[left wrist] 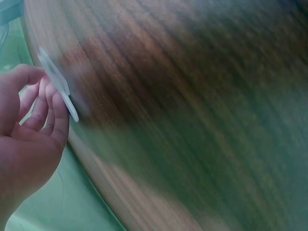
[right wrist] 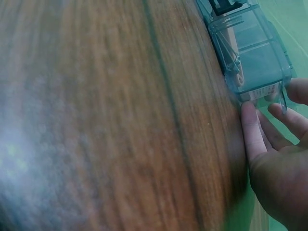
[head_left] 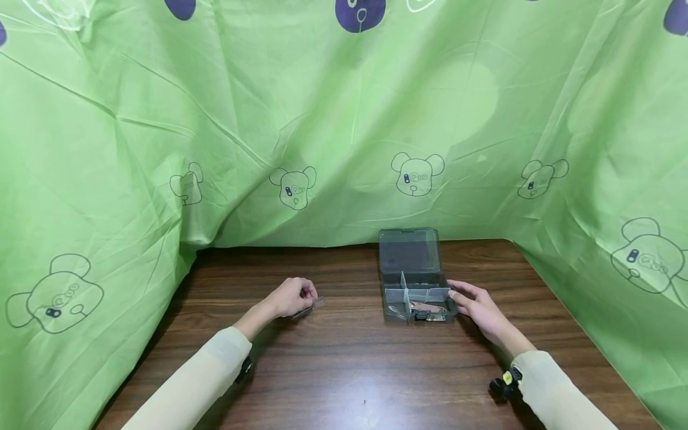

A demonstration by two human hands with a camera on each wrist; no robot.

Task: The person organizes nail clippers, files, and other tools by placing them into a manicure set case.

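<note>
My left hand (head_left: 292, 297) pinches a thin clear plastic piece (left wrist: 55, 74), close over the table left of centre. In the left wrist view the piece looks flat and seen nearly edge-on, with a narrower rounded end (left wrist: 72, 108). A translucent grey compartment box (head_left: 395, 312) stands to the right, its lid (head_left: 411, 251) swung up at the back. Clear dividers (head_left: 396, 295) split its inside. A pinkish flat item (head_left: 427, 307) lies in the front right compartment. My right hand (head_left: 486, 310) touches the box's right side with extended fingers; a fingertip (right wrist: 249, 113) meets the corner in the right wrist view.
The brown wood-grain table (head_left: 344, 358) lies under both hands. Green cloth (head_left: 322, 119) with bear drawings hangs behind it and along both sides. A small clear item (head_left: 396, 312) lies in the box's front left compartment.
</note>
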